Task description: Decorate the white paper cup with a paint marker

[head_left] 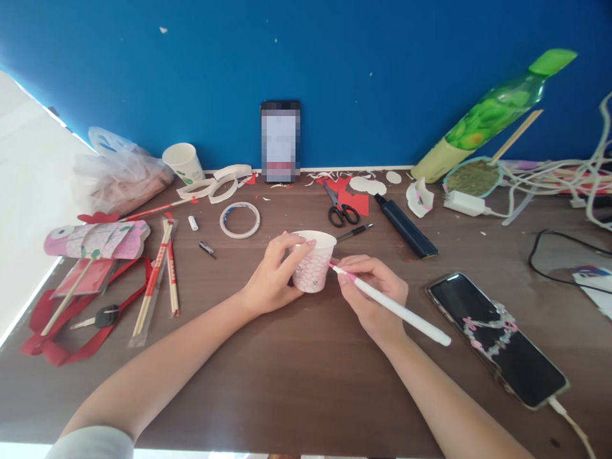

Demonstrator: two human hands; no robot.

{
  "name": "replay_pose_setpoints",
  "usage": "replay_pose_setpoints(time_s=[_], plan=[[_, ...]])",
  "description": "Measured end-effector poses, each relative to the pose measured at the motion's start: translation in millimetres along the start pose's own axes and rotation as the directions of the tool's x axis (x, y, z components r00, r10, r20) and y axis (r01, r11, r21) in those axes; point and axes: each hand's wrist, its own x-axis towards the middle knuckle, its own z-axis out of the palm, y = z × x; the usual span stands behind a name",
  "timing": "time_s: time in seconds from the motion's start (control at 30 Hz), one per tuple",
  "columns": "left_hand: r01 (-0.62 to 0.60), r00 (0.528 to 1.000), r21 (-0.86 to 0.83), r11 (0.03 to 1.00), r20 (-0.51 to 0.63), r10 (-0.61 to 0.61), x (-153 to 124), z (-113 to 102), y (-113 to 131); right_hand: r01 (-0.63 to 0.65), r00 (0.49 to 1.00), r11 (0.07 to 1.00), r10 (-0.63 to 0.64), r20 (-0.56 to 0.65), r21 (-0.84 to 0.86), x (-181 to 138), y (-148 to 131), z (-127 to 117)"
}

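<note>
A white paper cup (pixel 312 271) stands near the middle of the table, its side covered with pink scale-like lines. My left hand (pixel 277 271) grips it from the left, with fingers over the rim and the thumb near the front. In my right hand (pixel 375 293) is a white marker pen (pixel 396 311) with a pink tip end, held in a writing grip. Its tip points at the cup's right side and appears to touch it. Behind the cup lie a black pen (pixel 354 232) and black-handled scissors (pixel 342 207).
A roll of tape (pixel 240 204), chopsticks (pixel 152 287) and a pink paper fish (pixel 98 240) lie left. A phone (pixel 281 143) leans on the blue wall. At right are a second phone (pixel 521 357), a dark case (pixel 408 228), a green bottle (pixel 492 118) and white cables (pixel 540 169).
</note>
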Motion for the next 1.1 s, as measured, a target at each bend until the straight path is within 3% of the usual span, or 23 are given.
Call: replay_pose_setpoints(time_s=[0.43,1.1], plan=[[-0.010,1.000,0.004,1.000,0.003,0.010,0.4,-0.4,1.1,0.044,0.999,0.998,-0.046,-0.028,-0.047,3.7,-3.4,-1.2],[-0.025,1.000,0.007,1.000,-0.004,0.025,2.0,-1.3,1.1,-0.095,0.995,0.984,0.088,-0.053,-0.153,0.0,0.5,-4.6]])
